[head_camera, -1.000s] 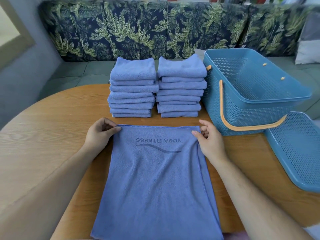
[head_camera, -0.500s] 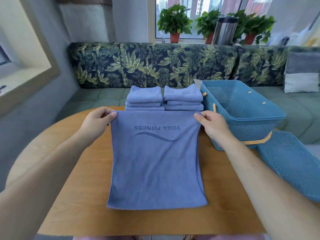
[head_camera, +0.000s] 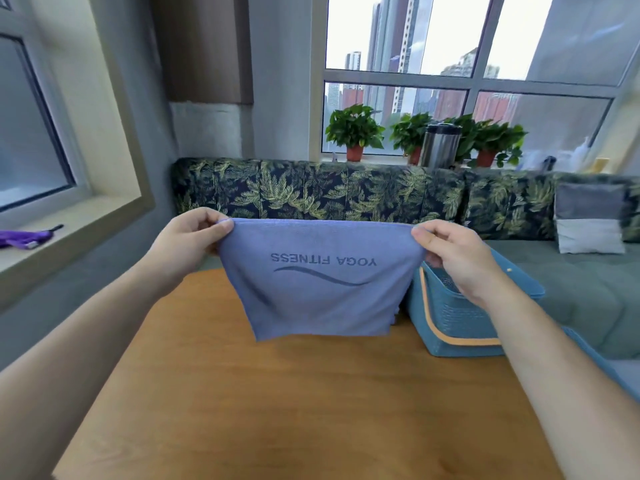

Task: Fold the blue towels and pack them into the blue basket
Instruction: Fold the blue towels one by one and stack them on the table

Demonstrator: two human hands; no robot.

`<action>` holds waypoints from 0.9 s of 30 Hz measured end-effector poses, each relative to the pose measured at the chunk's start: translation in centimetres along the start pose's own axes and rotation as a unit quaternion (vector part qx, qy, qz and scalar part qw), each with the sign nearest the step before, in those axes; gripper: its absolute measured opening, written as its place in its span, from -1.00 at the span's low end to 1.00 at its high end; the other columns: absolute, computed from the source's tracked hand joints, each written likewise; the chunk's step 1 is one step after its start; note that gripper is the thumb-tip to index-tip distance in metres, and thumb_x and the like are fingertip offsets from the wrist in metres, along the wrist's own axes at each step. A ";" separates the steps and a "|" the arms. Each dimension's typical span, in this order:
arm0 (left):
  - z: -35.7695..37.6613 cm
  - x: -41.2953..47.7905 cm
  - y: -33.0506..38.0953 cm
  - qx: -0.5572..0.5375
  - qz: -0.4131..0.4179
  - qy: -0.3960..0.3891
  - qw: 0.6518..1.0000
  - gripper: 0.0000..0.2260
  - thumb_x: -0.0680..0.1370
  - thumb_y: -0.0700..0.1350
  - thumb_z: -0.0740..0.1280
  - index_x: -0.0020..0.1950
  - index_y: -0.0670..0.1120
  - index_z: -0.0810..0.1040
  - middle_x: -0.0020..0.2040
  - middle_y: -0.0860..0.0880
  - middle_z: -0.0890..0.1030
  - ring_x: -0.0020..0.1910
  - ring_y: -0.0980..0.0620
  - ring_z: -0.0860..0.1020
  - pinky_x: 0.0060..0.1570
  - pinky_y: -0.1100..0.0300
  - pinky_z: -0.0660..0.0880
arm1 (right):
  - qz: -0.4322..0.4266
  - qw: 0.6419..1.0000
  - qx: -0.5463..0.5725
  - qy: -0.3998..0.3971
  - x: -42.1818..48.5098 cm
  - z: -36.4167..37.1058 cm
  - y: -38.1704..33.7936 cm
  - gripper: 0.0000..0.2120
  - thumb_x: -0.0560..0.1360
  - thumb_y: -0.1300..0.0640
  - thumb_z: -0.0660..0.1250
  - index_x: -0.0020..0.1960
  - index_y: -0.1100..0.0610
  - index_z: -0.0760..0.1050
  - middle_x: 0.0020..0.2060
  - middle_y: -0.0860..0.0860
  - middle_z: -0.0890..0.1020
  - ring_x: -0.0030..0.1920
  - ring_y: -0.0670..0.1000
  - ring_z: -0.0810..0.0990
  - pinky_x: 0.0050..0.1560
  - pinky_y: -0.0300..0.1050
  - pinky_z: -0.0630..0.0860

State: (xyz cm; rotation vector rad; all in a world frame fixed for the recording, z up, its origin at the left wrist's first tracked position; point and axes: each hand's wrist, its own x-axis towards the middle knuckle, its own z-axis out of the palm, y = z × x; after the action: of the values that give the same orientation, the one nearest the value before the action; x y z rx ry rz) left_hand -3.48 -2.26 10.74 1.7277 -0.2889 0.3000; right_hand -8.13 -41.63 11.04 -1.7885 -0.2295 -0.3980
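Over the tabletop, with left hand and right hand pinching corners of the blue towel, hold top edge level

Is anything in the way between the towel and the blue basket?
Nothing visible is. The left hand and right hand hold the towel up, right beside the basket, whose top looks open.

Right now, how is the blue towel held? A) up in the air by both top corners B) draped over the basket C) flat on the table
A: the left hand and right hand each pinch a top corner of the blue towel, which hangs between them.
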 end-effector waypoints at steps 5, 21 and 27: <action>-0.6 -1.5 2.9 -0.040 -0.006 -0.040 0.998 -0.92 0.59 -0.15 0.37 -0.10 -0.11 0.58 -0.24 -0.02 0.51 -0.32 0.08 0.45 -0.34 0.30 0.44 | -0.010 0.997 0.070 -0.006 -1.0 -1.8 -2.8 -0.74 0.32 -0.13 0.49 -0.19 0.05 0.70 -0.32 0.00 0.49 -0.35 -0.10 0.36 -0.36 -0.32 0.32; 1.1 1.5 1.2 0.058 -0.018 0.029 0.998 -0.92 0.56 -0.14 0.45 -0.05 -0.15 0.66 -0.27 -0.13 0.66 -0.37 0.11 0.57 -0.26 0.26 0.56 | -0.002 0.995 -0.066 0.069 0.5 -0.8 0.2 -0.92 0.59 0.25 0.38 0.04 0.25 0.62 -0.27 0.10 0.65 -0.38 -0.19 0.59 -0.33 -0.44 0.41; 0.4 -2.6 0.4 0.021 -0.010 -0.008 1.000 -0.95 0.54 -0.19 0.45 -0.05 -0.17 0.66 -0.16 -0.11 0.68 -0.19 0.05 0.62 -0.11 0.25 0.60 | -0.005 0.996 -0.085 0.024 -2.9 -1.9 1.3 -0.89 0.57 0.25 0.41 0.03 0.10 0.69 -0.20 -0.03 0.73 -0.21 -0.19 0.64 -0.17 -0.45 0.46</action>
State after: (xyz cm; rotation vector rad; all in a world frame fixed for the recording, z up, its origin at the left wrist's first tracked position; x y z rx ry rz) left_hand -6.04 -2.69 10.13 1.7737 -0.2780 0.2795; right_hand -10.66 -43.64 9.16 -1.9431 -0.1756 -0.4792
